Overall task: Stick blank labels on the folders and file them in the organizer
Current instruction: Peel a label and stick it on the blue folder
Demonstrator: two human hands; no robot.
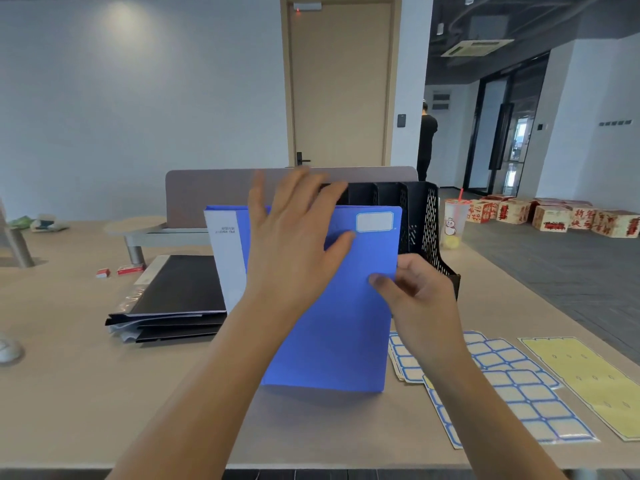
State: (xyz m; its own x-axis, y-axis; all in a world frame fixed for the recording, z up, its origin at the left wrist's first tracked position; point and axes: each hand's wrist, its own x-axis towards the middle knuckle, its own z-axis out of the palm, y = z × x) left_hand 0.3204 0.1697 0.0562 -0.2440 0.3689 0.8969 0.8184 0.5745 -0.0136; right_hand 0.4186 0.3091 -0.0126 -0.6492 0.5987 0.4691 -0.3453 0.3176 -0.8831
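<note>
A blue folder (339, 334) with a white spine is tilted up off the table in front of the black mesh organizer (424, 216). A blank blue-bordered label (374, 222) is stuck near its top right corner. My right hand (415, 289) pinches the folder's right edge, thumb on the cover. My left hand (294, 237) hovers flat over the cover with fingers spread, thumb tip near the label. Whether the palm touches the cover I cannot tell. A stack of black folders (173, 299) lies to the left.
Sheets of blue-bordered labels (512, 386) and a yellow backing sheet (588, 379) lie at the right. A plastic drink cup (455, 220) stands right of the organizer. Small red boxes (130, 270) sit behind the black stack. A person stands far back by the door.
</note>
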